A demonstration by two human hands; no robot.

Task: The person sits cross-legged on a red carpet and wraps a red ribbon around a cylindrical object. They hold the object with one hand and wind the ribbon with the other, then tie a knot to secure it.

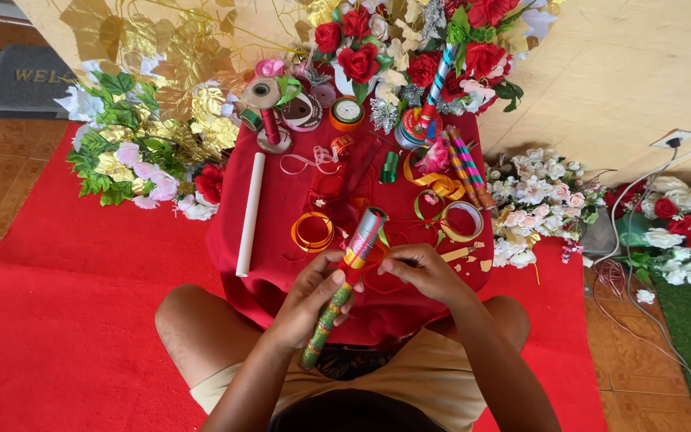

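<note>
My left hand [307,298] grips a long tube [344,280] wrapped in bands of green, gold and red ribbon, tilted from lower left to upper right. Its bare silvery top end pokes out above my fingers. My right hand [419,270] pinches a thin red ribbon [377,280] against the tube at its middle. Both hands hover over the near edge of a small table draped in red cloth [281,232], above my knees.
On the cloth lie a plain white tube [249,214], orange ribbon coils [312,231], a tape ring [462,221], spools [265,108] and two wrapped sticks [464,160]. Red, white and gold artificial flowers [409,48] ring the table. A cable [625,200] runs from a wall socket at right.
</note>
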